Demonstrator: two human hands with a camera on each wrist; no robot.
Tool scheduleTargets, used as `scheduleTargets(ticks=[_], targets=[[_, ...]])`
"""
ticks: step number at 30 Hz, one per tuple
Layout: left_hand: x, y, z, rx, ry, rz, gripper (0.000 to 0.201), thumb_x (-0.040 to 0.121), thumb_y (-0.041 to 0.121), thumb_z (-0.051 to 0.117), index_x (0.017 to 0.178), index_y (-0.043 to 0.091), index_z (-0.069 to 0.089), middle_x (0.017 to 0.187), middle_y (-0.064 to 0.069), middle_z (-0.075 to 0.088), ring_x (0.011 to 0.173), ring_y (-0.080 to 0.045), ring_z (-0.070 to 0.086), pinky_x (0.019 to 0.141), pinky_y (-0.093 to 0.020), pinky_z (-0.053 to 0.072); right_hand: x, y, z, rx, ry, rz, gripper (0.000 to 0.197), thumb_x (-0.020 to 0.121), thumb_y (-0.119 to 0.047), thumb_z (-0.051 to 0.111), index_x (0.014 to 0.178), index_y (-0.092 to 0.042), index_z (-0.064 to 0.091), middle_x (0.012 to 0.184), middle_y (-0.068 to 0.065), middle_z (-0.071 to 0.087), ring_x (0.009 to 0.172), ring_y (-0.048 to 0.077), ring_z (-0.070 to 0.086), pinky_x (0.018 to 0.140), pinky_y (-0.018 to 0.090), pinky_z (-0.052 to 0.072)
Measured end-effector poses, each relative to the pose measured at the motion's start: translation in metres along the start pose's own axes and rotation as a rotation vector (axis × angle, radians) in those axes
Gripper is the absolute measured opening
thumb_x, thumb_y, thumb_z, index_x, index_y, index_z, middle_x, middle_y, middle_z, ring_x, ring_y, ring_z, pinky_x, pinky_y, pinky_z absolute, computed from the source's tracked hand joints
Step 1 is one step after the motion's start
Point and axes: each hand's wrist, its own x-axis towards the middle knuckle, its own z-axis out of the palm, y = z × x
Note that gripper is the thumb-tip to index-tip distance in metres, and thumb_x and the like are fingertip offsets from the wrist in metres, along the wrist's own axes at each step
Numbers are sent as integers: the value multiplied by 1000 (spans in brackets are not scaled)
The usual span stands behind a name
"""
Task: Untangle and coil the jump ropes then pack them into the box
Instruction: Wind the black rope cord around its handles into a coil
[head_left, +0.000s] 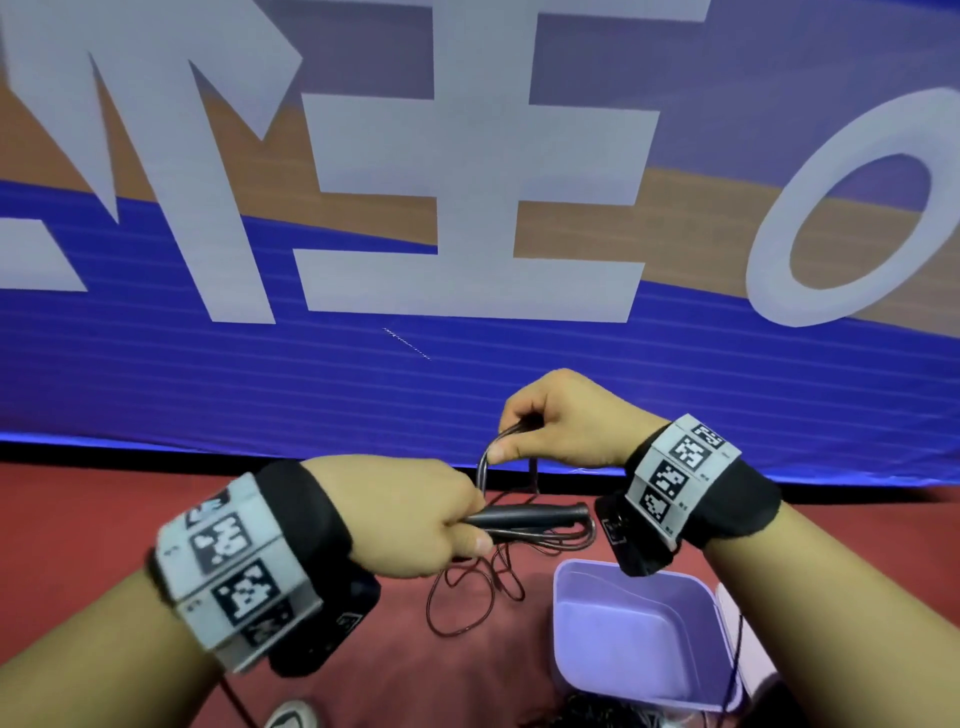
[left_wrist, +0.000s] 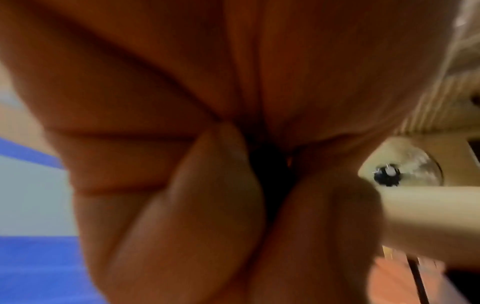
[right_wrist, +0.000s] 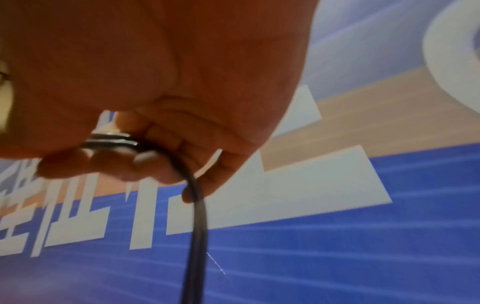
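My left hand (head_left: 457, 525) grips the black handles (head_left: 524, 515) of a jump rope, which stick out to the right with gathered cord under them. My right hand (head_left: 519, 436) is higher and pinches a bend of the dark cord (head_left: 485, 462); in the right wrist view the cord (right_wrist: 193, 205) runs doubled under the fingers (right_wrist: 85, 162) and hangs down. Loose loops of rope (head_left: 467, 597) trail onto the red floor. In the left wrist view the curled fingers (left_wrist: 207, 195) hide all but a dark sliver of handle (left_wrist: 270, 174). An open lilac box (head_left: 566, 623) stands at lower right, nothing visible inside.
A big blue, white and tan banner (head_left: 467, 208) fills the background just beyond the hands. Red floor (head_left: 78, 519) spreads to the left. Dark tangled rope (head_left: 597, 714) lies at the bottom edge near the box. A black wire (head_left: 737, 649) runs down beside the box.
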Motion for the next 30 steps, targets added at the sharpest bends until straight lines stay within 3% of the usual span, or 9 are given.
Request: scheduleTargets(ticks=[1,3,7,11,15,20,26,28,30], targets=[[5,2,3,70,20,-40,34,102,47,43,88,17,52,78,1,57,64,-14,48,64,-33,40,0,-5,1,-67,40,-1,30,78,-51,78,67,-25,66,60,-9,62,58,11,51,63,38,48],[15,0,4,93,82,-96,33,103,45,41,87,18,50,75,3,50,63,-13,46,62,-32,36,0,-17,2,-179,133,-6,33,80,-55,74,65,-29,60,52,-13,54,54,8,47,55,30,39],[27,-24,-9,-65,244,-143,32,103,40,41,80,19,48,76,0,55,68,-18,51,69,-34,43,-8,-33,-1,-156,253,-45,25,93,-40,63,74,-24,66,55,-7,54,52,9,46,53,30,38],[27,-49,-16,-345,419,-155,31,103,37,45,82,16,55,68,1,61,56,-14,52,61,-32,45,-19,-39,-4,18,172,-52,22,99,-17,49,98,-22,71,67,0,61,51,8,46,52,28,39],[24,-57,-18,-722,471,-36,34,104,32,44,83,10,58,60,2,55,52,-14,47,55,-27,43,-23,-38,-1,189,99,-10,20,102,-17,48,102,-18,68,65,0,58,46,13,47,49,24,41],[13,-53,-21,-1130,403,208,32,101,36,51,83,9,54,64,-6,48,47,-12,29,43,-19,23,-26,-32,0,334,-93,23,32,103,-34,49,90,-14,70,55,6,57,40,18,47,47,23,40],[3,-38,-18,-1276,218,414,30,92,33,48,73,15,60,61,-6,44,43,-8,27,40,-16,23,-19,-20,5,263,-125,26,52,93,-55,56,72,-11,74,47,1,32,46,17,24,47,27,24],[2,-34,-16,-1224,164,448,29,94,30,45,75,15,63,59,-6,45,42,-7,29,39,-15,26,-18,-21,9,215,-126,23,61,84,-67,59,67,-11,72,48,8,38,48,17,30,51,28,28],[2,-32,-14,-1144,109,454,27,93,27,45,86,9,63,57,-5,46,42,-7,32,40,-15,26,-15,-17,13,209,-112,-5,53,83,-61,67,69,-10,71,56,6,52,53,12,43,56,24,36]])
